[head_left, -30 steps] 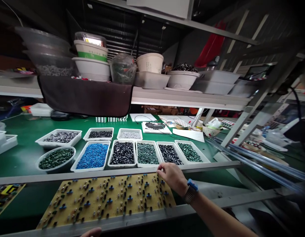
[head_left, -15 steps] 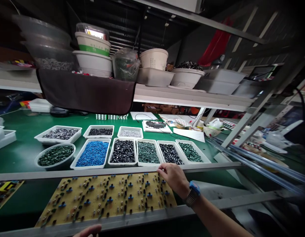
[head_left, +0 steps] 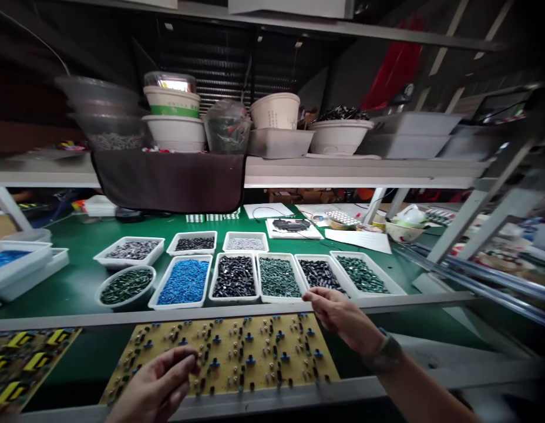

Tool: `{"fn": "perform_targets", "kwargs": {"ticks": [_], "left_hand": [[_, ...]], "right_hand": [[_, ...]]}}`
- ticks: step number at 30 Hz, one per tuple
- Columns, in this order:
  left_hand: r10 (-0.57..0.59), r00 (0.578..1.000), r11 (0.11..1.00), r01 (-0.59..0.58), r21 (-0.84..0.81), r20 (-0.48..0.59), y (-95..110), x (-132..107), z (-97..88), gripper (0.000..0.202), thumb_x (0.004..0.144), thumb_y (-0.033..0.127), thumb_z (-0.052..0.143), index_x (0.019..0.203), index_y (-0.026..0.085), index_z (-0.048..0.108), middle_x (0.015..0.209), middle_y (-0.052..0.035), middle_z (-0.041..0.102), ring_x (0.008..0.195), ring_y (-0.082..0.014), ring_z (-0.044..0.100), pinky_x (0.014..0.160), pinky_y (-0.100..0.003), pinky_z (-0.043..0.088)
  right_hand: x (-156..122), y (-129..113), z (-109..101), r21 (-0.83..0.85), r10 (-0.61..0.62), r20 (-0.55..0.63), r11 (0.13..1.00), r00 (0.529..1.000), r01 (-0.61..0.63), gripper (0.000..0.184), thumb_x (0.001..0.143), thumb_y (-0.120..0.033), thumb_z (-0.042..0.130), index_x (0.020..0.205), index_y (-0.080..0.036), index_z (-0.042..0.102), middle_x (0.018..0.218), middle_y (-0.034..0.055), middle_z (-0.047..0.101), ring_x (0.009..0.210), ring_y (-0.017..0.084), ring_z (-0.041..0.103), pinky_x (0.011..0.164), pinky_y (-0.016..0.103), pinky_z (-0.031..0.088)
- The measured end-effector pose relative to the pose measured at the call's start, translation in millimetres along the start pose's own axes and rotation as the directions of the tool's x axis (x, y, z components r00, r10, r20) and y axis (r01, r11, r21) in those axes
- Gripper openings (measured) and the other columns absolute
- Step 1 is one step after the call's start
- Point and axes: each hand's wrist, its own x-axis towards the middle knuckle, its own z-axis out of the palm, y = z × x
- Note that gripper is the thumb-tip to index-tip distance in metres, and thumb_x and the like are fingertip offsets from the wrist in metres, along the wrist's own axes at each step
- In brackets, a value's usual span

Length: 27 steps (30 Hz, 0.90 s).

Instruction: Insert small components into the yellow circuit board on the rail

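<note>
Left hand (head_left: 154,380) at the bottom of the frame, fingers drawn together in a pinch over the lower left of a yellowish printed circuit board (head_left: 255,380), with no telling whether anything small sits in that pinch. Right hand (head_left: 343,320) half open and loosely curled, seemingly empty, fingertips above the metal rail (head_left: 123,315) along the board's far edge, a dark watch (head_left: 384,352) on the wrist. Board lying flat at lower centre, just below that rail, dotted with rows of small upright components, blue ones among them. Probably light and stiff but brittle, so best taken by its bare edges, never by the standing parts, which look easy to bend or knock loose. Loose parts likely light and apt to slip from a heap, so better suited to a fingertip pinch on the body. Just beyond the rail, rows of white trays: blue components in a tray (head_left: 180,306) at centre left, dark green ones in a round bowl (head_left: 125,306) beside it, black and green lots further right. At the lower left edge, a second populated board (head_left: 17,364) with yellow marks. Across the upper part of the frame, a shelf (head_left: 343,170) with stacked tubs and bowls.
</note>
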Motion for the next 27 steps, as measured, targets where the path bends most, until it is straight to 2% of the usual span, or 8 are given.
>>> {"fn": "perform_targets", "kwargs": {"ticks": [2, 3, 5, 6, 10, 15, 21, 27], "left_hand": [[0.106, 0.992, 0.969, -0.120, 0.216, 0.074, 13.2, 8.7, 6.0, 0.050, 0.052, 0.047, 0.089, 0.085, 0.014, 0.069, 0.058, 0.0035, 0.061, 0.041, -0.0011, 0.040, 0.039, -0.011, 0.032], [0.175, 0.977, 0.914, -0.206, 0.350, 0.119, 19.4, 13.8, 8.9, 0.046, 0.062, 0.052, 0.081, 0.085, 0.015, 0.067, 0.052, 0.0079, 0.051, 0.039, -0.0017, 0.033, 0.038, -0.013, 0.026], [0.299, 0.933, 0.735, -0.358, 0.575, 0.198, 30.2, 25.1, 15.1, 0.039, 0.074, 0.053, 0.066, 0.081, 0.015, 0.065, 0.049, 0.0103, 0.039, 0.041, -0.0050, 0.028, 0.040, -0.017, 0.023], [0.336, 0.913, 0.652, -0.404, 0.641, 0.233, 34.5, 30.8, 18.4, 0.036, 0.074, 0.051, 0.064, 0.078, 0.015, 0.065, 0.050, 0.0093, 0.039, 0.044, -0.0068, 0.031, 0.043, -0.019, 0.025], [0.425, 0.854, 0.413, -0.478, 0.775, 0.299, 42.4, 49.5, 29.2, 0.026, 0.070, 0.040, 0.062, 0.067, 0.015, 0.066, 0.054, 0.0046, 0.046, 0.055, -0.0135, 0.042, 0.056, -0.027, 0.033], [0.430, 0.832, 0.170, -0.455, 0.874, 0.349, 41.7, 54.7, 33.9, 0.024, 0.075, 0.035, 0.054, 0.070, 0.017, 0.068, 0.061, -0.0010, 0.059, 0.063, -0.0198, 0.054, 0.064, -0.031, 0.038], [0.397, 0.843, 0.011, -0.400, 0.917, 0.363, 43.2, 55.6, 38.8, 0.024, 0.078, 0.030, 0.053, 0.076, 0.015, 0.072, 0.070, -0.0062, 0.069, 0.074, -0.0235, 0.062, 0.069, -0.032, 0.043], [0.361, 0.862, -0.090, -0.349, 0.933, 0.357, 46.7, 56.6, 46.0, 0.015, 0.081, 0.024, 0.061, 0.073, 0.016, 0.070, 0.074, -0.0037, 0.071, 0.075, -0.0191, 0.064, 0.073, -0.032, 0.044]], "right_hand": [[-11.3, -3.2, 2.5, 0.351, 0.123, 0.090, 0.925, 0.988, -0.147, 0.029, 0.075, -0.045, 0.061, 0.083, -0.017, 0.061, 0.061, -0.0056, 0.046, 0.046, 0.006, 0.034, 0.041, 0.018, 0.029], [-17.4, -3.9, 4.7, 0.520, 0.175, 0.168, 0.820, 0.970, -0.238, 0.025, 0.070, -0.039, 0.068, 0.081, -0.017, 0.061, 0.065, -0.0042, 0.050, 0.048, 0.004, 0.038, 0.043, 0.015, 0.031], [-29.6, -3.1, 10.6, 0.704, 0.216, 0.324, 0.596, 0.921, -0.387, 0.023, 0.062, -0.025, 0.078, 0.078, -0.016, 0.064, 0.072, -0.0012, 0.057, 0.051, 0.002, 0.042, 0.046, 0.011, 0.035], [-35.4, -2.0, 13.9, 0.715, 0.217, 0.369, 0.555, 0.904, -0.425, 0.024, 0.061, -0.022, 0.080, 0.079, -0.015, 0.065, 0.073, -0.0002, 0.060, 0.051, 0.001, 0.043, 0.046, 0.009, 0.036], [-54.0, 3.4, 24.0, 0.666, 0.240, 0.408, 0.581, 0.881, -0.467, 0.032, 0.063, -0.033, 0.086, 0.085, -0.017, 0.070, 0.066, -0.0013, 0.058, 0.046, 0.001, 0.040, 0.040, 0.009, 0.032], [-63.8, 7.4, 21.6, 0.670, 0.226, 0.433, 0.567, 0.872, -0.479, 0.043, 0.056, -0.049, 0.089, 0.079, -0.016, 0.072, 0.049, -0.0092, 0.038, 0.040, -0.001, 0.025, 0.036, 0.009, 0.021], [-65.9, 16.5, 15.8, 0.723, 0.281, 0.396, 0.492, 0.874, -0.485, 0.049, 0.056, -0.043, 0.089, 0.090, -0.012, 0.075, 0.056, -0.0053, 0.049, 0.044, 0.000, 0.036, 0.038, 0.010, 0.029], [-67.6, 22.2, 16.0, 0.680, 0.298, 0.414, 0.527, 0.860, -0.510, 0.041, 0.061, -0.030, 0.089, 0.097, -0.018, 0.074, 0.070, 0.0000, 0.065, 0.053, 0.003, 0.053, 0.045, 0.008, 0.041]]}}
